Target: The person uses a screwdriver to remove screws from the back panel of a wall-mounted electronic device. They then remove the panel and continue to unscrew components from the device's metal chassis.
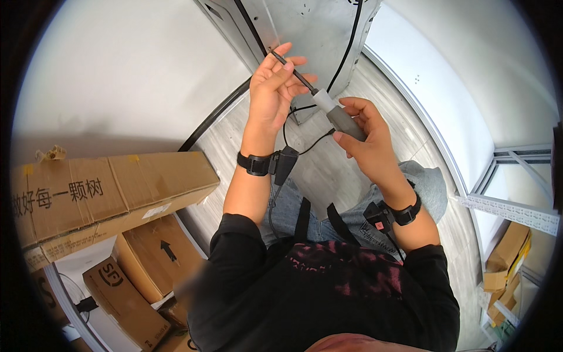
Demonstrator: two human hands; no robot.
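A grey cordless-looking screwdriver [346, 122] with a pale collar and a long dark shaft points up and to the left. My right hand [375, 141] wraps its thumb and fingers round the grey handle. Near the tip, my left hand [274, 94] steadies the dark shaft [302, 80] between thumb and fingers, its other fingers loosely spread behind. A tiny piece shows at the tip, too small to name. Just beyond both hands stands a grey metal cabinet [319, 35]; I cannot tell whether the tip touches it.
Black cables [347, 53] run down the metal cabinet and across the wood-look floor [334, 170]. A long cardboard box [158, 182] lies at the left above other cartons [158, 252]. White metal shelving [516, 214] with cardboard stands at the right. Straps with small black devices [285, 166] sit on both wrists.
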